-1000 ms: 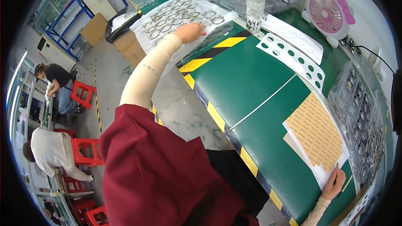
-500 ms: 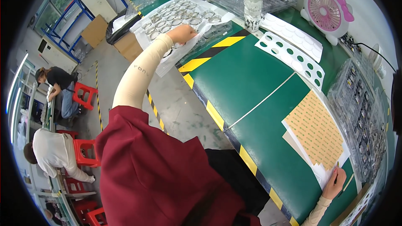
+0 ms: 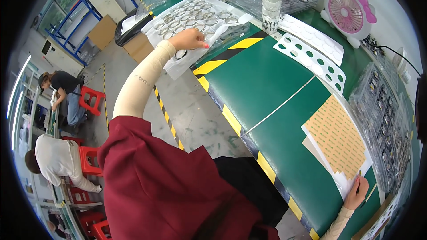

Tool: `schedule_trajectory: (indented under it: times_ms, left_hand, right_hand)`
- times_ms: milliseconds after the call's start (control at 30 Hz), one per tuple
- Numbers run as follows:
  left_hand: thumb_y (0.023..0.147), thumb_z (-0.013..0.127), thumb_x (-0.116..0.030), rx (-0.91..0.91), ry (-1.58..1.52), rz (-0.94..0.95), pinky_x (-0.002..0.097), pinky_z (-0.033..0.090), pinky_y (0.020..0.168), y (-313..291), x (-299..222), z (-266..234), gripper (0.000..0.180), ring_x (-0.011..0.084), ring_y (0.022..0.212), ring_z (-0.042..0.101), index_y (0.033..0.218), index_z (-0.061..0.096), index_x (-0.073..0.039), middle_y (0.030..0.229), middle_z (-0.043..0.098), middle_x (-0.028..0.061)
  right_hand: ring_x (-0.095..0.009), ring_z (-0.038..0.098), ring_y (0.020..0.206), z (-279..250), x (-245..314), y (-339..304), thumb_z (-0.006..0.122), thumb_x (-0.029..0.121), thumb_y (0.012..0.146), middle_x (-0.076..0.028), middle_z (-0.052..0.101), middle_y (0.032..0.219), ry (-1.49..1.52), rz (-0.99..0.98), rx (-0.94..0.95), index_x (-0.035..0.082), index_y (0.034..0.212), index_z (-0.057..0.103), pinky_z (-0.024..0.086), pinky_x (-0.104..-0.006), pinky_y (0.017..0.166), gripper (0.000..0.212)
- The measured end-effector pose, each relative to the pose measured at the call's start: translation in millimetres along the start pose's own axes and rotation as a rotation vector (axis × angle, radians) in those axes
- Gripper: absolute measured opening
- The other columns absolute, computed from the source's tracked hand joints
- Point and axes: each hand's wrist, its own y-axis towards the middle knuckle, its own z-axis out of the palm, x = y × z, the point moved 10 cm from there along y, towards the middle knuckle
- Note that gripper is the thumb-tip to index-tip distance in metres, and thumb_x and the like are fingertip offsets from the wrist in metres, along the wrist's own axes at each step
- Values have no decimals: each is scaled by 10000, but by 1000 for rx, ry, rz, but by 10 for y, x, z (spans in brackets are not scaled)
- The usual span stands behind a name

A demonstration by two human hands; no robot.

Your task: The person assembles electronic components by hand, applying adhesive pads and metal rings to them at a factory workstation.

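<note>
My left hand (image 3: 189, 40) is over the near edge of a tray of round metal rings (image 3: 195, 11), lined with white translucent sheeting. Its fingers bend down in a pinch; whatever is between them is hidden. One dark-edged ring (image 3: 180, 54) lies on the sheeting beside the wrist. At the lower right, my right hand (image 3: 356, 194) is closed around a thin, slim tool (image 3: 359, 174) whose tip shows above the fingers. That hand rests at the near corner of a tan, patterned adhesive sheet (image 3: 336, 135) on white backing.
White sheets with round cut-outs (image 3: 311, 62) lie farther along the green table (image 3: 249, 80). Clear plastic trays of small parts (image 3: 382, 124) stand along the right. A pink and white fan (image 3: 347, 13) and a post (image 3: 271, 4) rise at the back. Two people work at far left.
My left hand has shifted slightly left and nearer, turning so the thumb shows. The right hand stays at the sheet's corner. The whole view has shifted a little.
</note>
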Motion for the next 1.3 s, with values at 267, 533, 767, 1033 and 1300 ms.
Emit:
schedule_trajectory:
  times_ms: [267, 533, 767, 1033, 1300]
  left_hand:
    - [743, 673, -432, 168, -136, -63, 326, 454, 763, 158, 87, 157, 477, 225, 934, 544, 1012, 613, -42, 1042, 556, 93]
    - [757, 650, -441, 321, -285, -252, 266, 459, 620, 132, -18, 278, 542, 153, 785, 546, 1088, 553, -23, 944, 572, 68]
    - [844, 599, -227, -189, -1176, -506, 177, 383, 522, -172, 409, 134, 225, 40, 590, 472, 976, 562, -49, 823, 608, 44]
    - [801, 632, -381, 129, -189, -304, 270, 367, 496, -256, 156, 152, 359, 100, 587, 485, 833, 594, -26, 752, 597, 63]
    - [774, 666, -344, -211, -553, -473, 273, 384, 513, -692, 585, -147, 339, 110, 554, 510, 789, 603, -11, 696, 607, 44]
  right_hand:
    - [-241, 534, 857, -9, 23, -3, 517, 35, 869, -127, 566, 921, 4, -32, -11, -39, 929, 568, 414, -309, 794, 108]
    - [-242, 538, 857, -32, 18, -21, 524, 30, 862, -128, 571, 923, 5, -52, -20, -38, 931, 569, 420, -311, 791, 106]
    - [-265, 529, 888, 0, -4, -19, 520, 8, 848, -130, 576, 923, 65, -11, -21, -37, 919, 574, 414, -337, 806, 100]
    - [-258, 526, 882, -11, -23, 4, 518, 7, 850, -128, 572, 920, 60, 15, -10, -41, 915, 571, 411, -328, 802, 97]
    - [-266, 525, 907, -28, 60, -17, 513, 9, 856, -136, 569, 937, 27, 21, -8, -43, 933, 568, 407, -330, 820, 108]
